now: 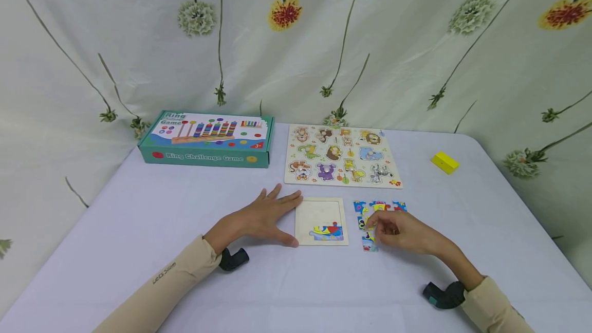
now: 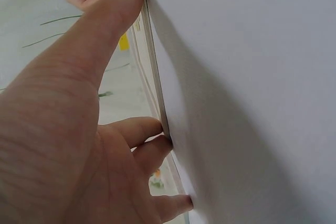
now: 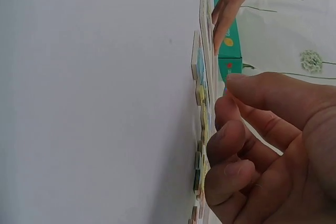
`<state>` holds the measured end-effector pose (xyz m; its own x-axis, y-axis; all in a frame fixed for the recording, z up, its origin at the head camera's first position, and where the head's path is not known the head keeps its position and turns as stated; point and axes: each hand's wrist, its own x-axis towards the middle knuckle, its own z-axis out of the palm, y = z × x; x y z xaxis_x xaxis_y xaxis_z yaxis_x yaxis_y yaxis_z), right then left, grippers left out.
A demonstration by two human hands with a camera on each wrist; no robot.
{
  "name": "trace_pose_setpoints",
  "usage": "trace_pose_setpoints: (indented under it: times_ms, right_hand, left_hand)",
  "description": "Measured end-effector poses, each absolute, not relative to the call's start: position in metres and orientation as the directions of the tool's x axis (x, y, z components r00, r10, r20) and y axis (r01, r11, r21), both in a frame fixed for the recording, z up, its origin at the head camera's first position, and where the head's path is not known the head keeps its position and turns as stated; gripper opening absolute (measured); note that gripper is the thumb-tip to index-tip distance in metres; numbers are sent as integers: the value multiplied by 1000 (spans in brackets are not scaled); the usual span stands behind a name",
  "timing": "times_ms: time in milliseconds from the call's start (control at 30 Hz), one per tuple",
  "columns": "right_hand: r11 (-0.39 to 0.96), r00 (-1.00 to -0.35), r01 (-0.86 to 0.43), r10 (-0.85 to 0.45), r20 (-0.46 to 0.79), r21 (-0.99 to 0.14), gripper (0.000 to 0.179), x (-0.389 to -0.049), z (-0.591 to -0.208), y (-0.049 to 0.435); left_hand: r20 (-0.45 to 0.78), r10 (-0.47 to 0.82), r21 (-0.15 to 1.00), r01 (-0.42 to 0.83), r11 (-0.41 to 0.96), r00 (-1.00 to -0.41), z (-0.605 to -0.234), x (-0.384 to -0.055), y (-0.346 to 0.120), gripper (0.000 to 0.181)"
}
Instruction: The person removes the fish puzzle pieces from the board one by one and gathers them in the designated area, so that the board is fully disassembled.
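A square wooden puzzle tray (image 1: 319,209) lies on the table in the head view, with a few joined colourful pieces (image 1: 329,232) in its lower right part. My left hand (image 1: 263,220) is spread along the tray's left side, thumb at the near corner and fingertips at the far one. In the left wrist view, thumb and fingers touch the tray's edge (image 2: 152,61). Over the loose puzzle pieces (image 1: 359,207) right of the tray is my right hand (image 1: 404,231), fingers curled and thumb close to the index finger. Whether a piece is between those fingertips is unclear.
Behind the tray lies an animal puzzle board (image 1: 342,157). A green Ring Challenge Game box (image 1: 205,140) stands at the back left. A yellow block (image 1: 445,162) sits at the back right. A patterned cloth (image 1: 407,45) hangs behind the table.
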<state>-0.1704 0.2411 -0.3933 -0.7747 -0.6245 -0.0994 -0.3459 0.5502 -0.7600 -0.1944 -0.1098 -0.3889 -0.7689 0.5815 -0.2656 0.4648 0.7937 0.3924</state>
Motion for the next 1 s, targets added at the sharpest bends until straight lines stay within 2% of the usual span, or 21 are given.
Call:
trace_pose_setpoints:
  times_ms: [233, 433, 700, 1000]
  right_hand:
    - [573, -794, -409, -607, -32, -710, 23, -173, -390, 233]
    - [578, -804, -424, -594, -4, -697, 32, -175, -386, 219]
    - [541, -763, -461, -647, 3, -704, 44, -181, -384, 195]
    - [534, -719, -463, -693, -53, -708, 39, -187, -386, 170]
  left_hand:
    - [-257, 581, 396, 465, 792, -772, -390, -195, -110, 102]
    - [-258, 581, 397, 464, 792, -772, -390, -195, -110, 102]
    - [-260, 583, 392, 467, 792, -770, -390, -196, -110, 102]
    - [-265, 583, 382, 471, 795, -768, -390, -197, -110, 102]
